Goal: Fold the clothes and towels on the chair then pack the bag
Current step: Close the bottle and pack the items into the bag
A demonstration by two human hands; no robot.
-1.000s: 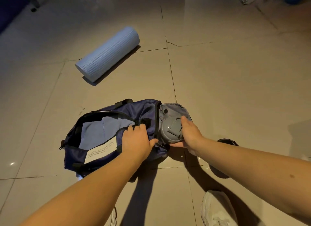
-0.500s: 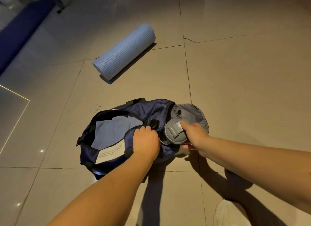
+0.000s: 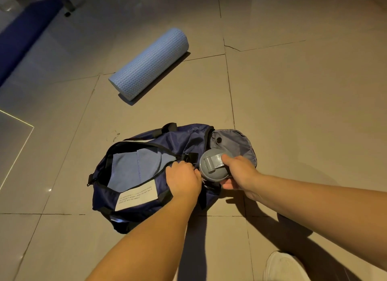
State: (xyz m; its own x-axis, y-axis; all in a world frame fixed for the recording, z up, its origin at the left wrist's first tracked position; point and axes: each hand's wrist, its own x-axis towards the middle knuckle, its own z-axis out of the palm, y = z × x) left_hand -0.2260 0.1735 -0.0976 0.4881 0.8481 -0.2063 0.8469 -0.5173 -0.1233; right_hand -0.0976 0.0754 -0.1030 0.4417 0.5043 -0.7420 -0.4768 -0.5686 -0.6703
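The tiled floor (image 3: 293,113) carries everything here; no bench is in view. A pale blue foam roller (image 3: 148,64) lies on its side well apart from the work, beyond the bag and probably waiting its turn.

The navy bag (image 3: 125,213) sits flat on the floor just in front of the person, main zip open so the mouth gapes upward. That leaves it ready for loading from above. A light blue towel (image 3: 129,171) already lies inside the main compartment, laid flat against the bottom, so the packing looks well under way. At the bag's right end a grey-lined pocket (image 3: 236,143) hangs open like a flap.

A bottle (image 3: 211,165) with a grey lid and flip handle stands at the mouth of that pocket, lid toward the camera, body hidden below. It seems to be going into the end pocket, which would keep it apart from the cloth.

The left hand (image 3: 184,180) rests on the bag's right end beside a strap buckle, its grip curled down onto the navy fabric. I judge it is steadying the soft bag so the pocket holds its shape.

The right hand (image 3: 238,171) has its grip closed round the bottle's top: fingers over the lid's edge, thumb beneath.

A white shoe (image 3: 282,266) shows at the lower right.
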